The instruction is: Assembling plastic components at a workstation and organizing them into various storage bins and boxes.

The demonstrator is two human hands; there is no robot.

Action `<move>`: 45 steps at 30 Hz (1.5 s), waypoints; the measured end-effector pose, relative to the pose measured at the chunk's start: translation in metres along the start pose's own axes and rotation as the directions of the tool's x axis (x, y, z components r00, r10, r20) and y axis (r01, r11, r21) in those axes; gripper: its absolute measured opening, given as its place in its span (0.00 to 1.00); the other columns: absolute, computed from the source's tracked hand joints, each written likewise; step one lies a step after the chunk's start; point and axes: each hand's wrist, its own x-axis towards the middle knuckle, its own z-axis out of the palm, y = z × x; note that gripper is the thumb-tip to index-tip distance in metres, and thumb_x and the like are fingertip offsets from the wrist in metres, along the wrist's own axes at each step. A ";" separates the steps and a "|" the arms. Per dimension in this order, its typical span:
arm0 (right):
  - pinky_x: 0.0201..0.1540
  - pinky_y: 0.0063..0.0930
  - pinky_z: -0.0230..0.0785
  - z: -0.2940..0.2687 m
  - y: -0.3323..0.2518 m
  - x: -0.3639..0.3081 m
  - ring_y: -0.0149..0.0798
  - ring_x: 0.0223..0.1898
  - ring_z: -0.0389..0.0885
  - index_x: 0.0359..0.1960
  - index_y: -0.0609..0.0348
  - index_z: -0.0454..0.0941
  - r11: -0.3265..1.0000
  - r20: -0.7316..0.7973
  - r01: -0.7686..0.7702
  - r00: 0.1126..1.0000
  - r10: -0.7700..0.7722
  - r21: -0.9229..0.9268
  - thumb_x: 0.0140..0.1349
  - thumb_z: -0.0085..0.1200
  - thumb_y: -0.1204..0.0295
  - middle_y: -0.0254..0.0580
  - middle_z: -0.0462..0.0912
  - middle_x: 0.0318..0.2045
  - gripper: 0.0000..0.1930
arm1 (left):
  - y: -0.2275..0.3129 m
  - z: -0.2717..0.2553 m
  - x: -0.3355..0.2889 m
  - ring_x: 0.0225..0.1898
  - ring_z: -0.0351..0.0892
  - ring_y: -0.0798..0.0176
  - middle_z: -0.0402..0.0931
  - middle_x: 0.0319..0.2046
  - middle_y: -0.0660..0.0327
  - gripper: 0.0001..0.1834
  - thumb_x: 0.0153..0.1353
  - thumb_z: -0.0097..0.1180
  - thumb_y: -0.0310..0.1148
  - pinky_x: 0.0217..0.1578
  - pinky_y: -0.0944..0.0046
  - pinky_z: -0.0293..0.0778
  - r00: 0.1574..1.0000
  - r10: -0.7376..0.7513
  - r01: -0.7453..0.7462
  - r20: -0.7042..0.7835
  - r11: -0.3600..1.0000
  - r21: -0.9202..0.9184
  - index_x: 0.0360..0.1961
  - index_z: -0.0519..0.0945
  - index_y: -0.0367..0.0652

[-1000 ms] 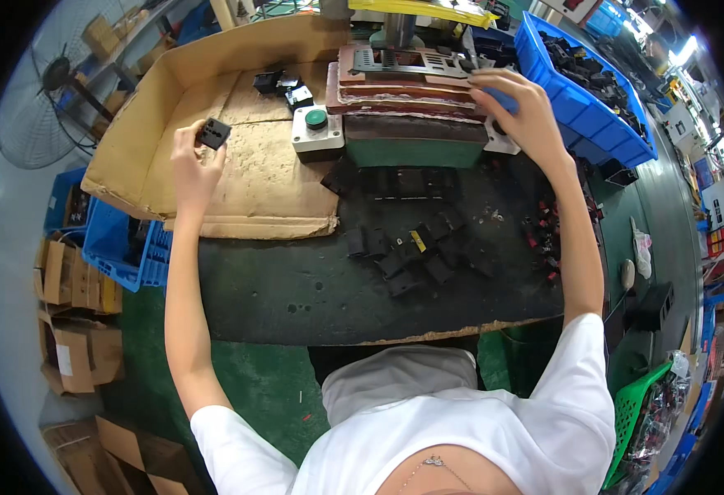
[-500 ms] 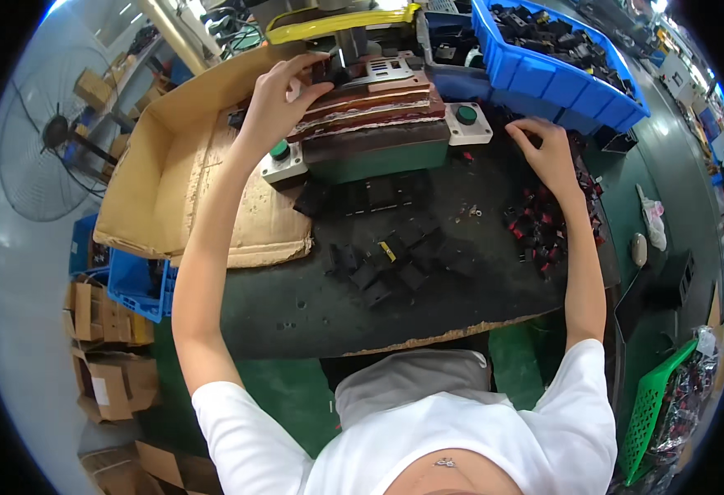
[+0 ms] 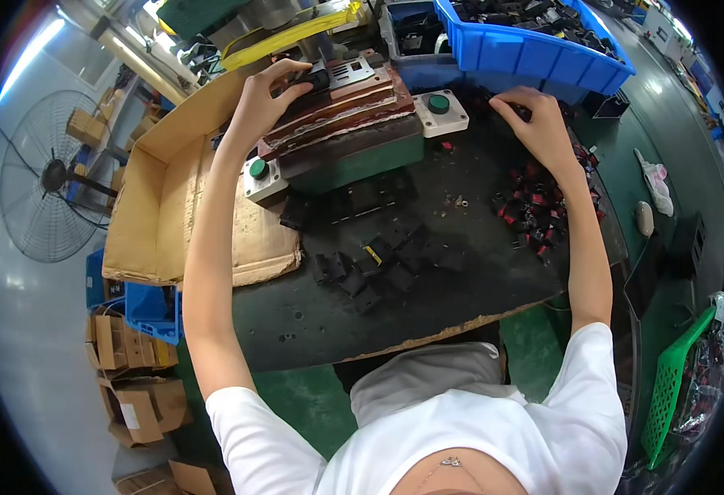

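My left hand (image 3: 264,97) is at the left end of the metal fixture plate (image 3: 352,71) on the press. Thumb and fingers close on a small black plastic part (image 3: 319,78) at that plate. Far right on the bench, my right hand (image 3: 537,125) is pinched beside a dark heap of small parts under the blue bin's front. Whatever lies between its fingertips, if anything, cannot be made out. Brown layered slabs (image 3: 337,118) and a green block (image 3: 358,165) carry the plate. A green button in a white box sits on each side, the right one (image 3: 438,104) and the left one (image 3: 259,169).
Black plastic housings (image 3: 370,268) lie mid-bench; red and black parts (image 3: 535,206) are heaped right. A blue bin (image 3: 535,49) of black parts stands at the back right. An open cardboard box (image 3: 151,214) borders the left. Yellow-wrapped bar (image 3: 292,35) crosses above the fixture.
The whole view has shifted and tilted as my head moved. My left hand stays at the fixture, with the black part now showing more. The right fingertips have moved slightly farther back.
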 end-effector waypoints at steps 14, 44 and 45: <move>0.32 0.25 0.66 0.000 0.009 -0.002 0.41 0.29 0.76 0.28 0.67 0.76 0.996 -0.027 0.067 0.997 -0.068 -0.062 0.52 0.53 0.71 0.45 0.78 0.28 0.09 | -0.004 0.001 0.002 0.27 0.69 0.60 0.73 0.25 0.58 0.13 0.46 0.60 0.32 0.32 0.65 0.66 0.993 0.114 -0.109 -0.001 0.950 0.292 0.36 0.78 0.46; 0.34 0.25 0.64 -0.012 -0.001 -0.013 0.35 0.31 0.70 0.35 0.63 0.71 0.999 0.588 -0.034 0.809 0.021 0.011 0.49 0.53 0.79 0.39 0.70 0.30 0.10 | 0.109 0.021 -0.118 0.32 0.71 0.60 0.68 0.32 0.57 0.16 0.46 0.59 0.30 0.30 0.66 0.69 0.809 -0.148 0.216 0.569 0.975 -0.054 0.38 0.73 0.36; 0.34 0.25 0.64 -0.010 -0.004 -0.011 0.35 0.31 0.70 0.35 0.63 0.71 0.999 0.589 -0.032 0.808 0.020 0.010 0.49 0.53 0.79 0.39 0.70 0.30 0.10 | 0.107 0.029 -0.123 0.37 0.69 0.56 0.68 0.35 0.56 0.19 0.47 0.59 0.33 0.36 0.63 0.69 0.835 -0.031 0.067 0.549 0.997 -0.045 0.40 0.72 0.36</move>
